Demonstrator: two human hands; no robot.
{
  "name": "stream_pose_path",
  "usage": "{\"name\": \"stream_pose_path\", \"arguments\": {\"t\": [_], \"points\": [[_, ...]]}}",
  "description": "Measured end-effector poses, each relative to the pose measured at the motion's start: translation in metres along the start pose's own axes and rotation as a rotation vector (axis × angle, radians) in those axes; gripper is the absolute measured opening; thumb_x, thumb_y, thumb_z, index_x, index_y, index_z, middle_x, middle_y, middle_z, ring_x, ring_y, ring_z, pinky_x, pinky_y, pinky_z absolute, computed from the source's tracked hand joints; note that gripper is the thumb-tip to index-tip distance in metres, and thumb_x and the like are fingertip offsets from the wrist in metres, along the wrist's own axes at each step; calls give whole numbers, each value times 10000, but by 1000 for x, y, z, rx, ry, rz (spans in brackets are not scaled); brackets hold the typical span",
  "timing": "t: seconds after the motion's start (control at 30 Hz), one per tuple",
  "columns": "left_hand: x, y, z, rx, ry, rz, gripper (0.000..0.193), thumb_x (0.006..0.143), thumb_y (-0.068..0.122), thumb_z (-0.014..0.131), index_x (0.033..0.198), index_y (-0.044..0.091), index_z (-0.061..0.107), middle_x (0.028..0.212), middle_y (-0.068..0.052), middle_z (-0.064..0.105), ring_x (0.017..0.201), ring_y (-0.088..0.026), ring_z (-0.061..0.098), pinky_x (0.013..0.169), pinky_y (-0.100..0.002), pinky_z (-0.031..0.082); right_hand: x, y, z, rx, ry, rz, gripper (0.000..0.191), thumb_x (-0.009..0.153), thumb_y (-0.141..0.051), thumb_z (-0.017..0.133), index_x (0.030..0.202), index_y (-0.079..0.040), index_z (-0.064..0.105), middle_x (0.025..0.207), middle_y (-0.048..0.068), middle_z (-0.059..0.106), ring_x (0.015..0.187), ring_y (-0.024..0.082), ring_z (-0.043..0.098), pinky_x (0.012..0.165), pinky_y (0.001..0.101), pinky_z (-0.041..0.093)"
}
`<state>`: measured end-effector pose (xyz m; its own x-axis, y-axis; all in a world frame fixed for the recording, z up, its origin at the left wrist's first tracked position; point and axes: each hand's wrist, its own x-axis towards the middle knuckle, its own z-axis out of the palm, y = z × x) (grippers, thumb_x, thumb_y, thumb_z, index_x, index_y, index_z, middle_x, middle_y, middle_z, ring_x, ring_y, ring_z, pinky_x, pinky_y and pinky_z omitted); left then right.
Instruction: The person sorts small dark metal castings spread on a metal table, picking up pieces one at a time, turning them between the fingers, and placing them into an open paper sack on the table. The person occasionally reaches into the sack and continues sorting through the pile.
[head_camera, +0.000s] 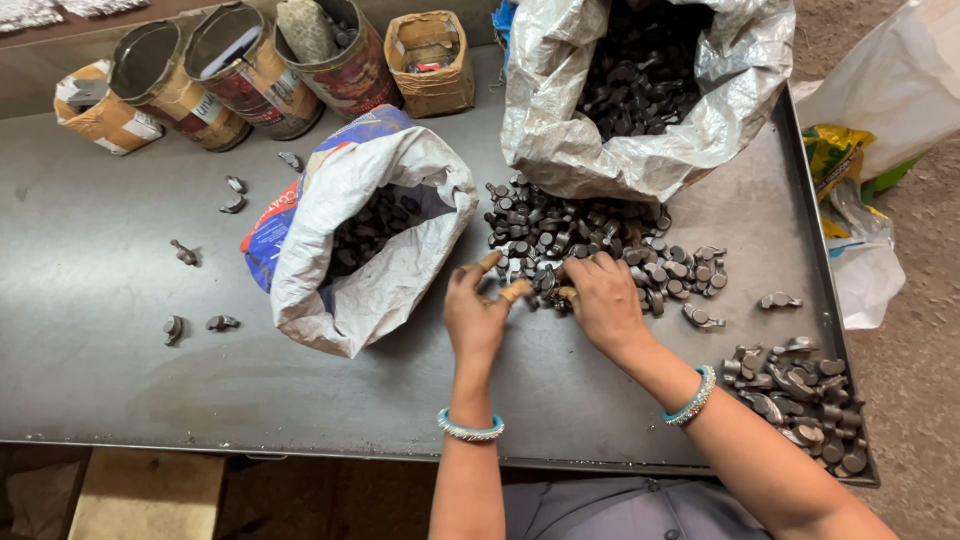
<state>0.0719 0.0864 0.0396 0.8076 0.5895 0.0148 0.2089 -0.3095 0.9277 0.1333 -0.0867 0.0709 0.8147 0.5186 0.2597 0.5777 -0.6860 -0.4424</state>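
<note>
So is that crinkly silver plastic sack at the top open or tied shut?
Open: the crinkly silver plastic sack gapes, showing dark metal pieces inside.

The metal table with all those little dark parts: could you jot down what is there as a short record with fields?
surface: dark metal table with a raised rim
left hand: fingers spread at the edge of the middle pile of small dark metal parts
right hand: resting on the same pile, fingers in the parts
sacks: white woven sack and grey plastic sack, both open, with parts inside
second heap: corner pile at the near right
back row: tin cans and cardboard boxes
wrists: a beaded bangle on each
</note>
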Motion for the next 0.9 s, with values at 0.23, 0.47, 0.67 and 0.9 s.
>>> {"name": "stream_pose_path", "arguments": {"t": [0.23,0.47,0.67,0.9], "points": [[-19,6,11,140,-90,155,763,557,229,963,1261,120,690,1241,-112,608,1062,-314,663,867,-415,548,-37,19,-1,207,-37,42,315,729,85,696,1005,-64,685,948,112,693,985,292,623,848,427,521],[-53,9,13,109,-283,78,730,574,224,970,1246,128,704,1213,-81,635,914,-256,700,818,-386,565,-93,69,-5,1426,-45,537,250,884,81,663,1112,-8,607,1167,120,719,1064,203,679,936,355,573],[-88,23,11,152,-262,185,725,558,161,941,1235,99,688,1236,-109,626,923,-286,671,809,-402,556,-124,84,-9,1647,-61,699,302,868,77,674,1151,-5,608,1203,150,674,1092,231,676,963,396,578],[-126,2,43,-519,-405,-179,346,791,86,847,1104,-2,729,992,-38,747,849,-116,700,725,-257,570,-135,76,-8,1641,-94,748,326,882,44,684,1202,21,623,1189,131,687,1091,216,676,960,364,566]]}}
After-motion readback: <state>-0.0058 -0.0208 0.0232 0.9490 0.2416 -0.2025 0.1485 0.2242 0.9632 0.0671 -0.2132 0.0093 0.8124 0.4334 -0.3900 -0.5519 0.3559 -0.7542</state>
